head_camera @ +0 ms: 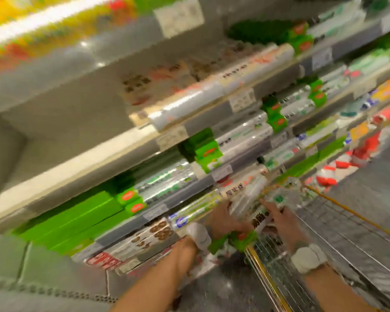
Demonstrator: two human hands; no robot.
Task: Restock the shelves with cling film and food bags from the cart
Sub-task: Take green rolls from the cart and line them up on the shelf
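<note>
Both forearms enter from the bottom edge, white wristband on the left and on the right. Whole frame is tilted and motion-blurred.

Lower left: green boxes stacked flat on a shelf. Shelves run diagonally from lower left to upper right, with grey front strips carrying white tags.

Centre: film rolls in clear wrap lie lengthwise on the shelf above the green boxes.

Lower centre: left hand is on the near end of a clear-wrapped bundle of rolls. Its fingers lie over the top; blur hides whether they are curled or flat, cannot tell.

Bundle is right of centre, over the cart's near corner and just beside the front edge of a low shelf. Green pack sits just below both hands at that corner.

Right hand touches the bundle's right side, fingers straight, slightly spread, pointing up-left. Thumb is unclear.

Lower right: cart, wire with a yellow rim.

Right edge: red-and-white packs on the low shelves.
</note>
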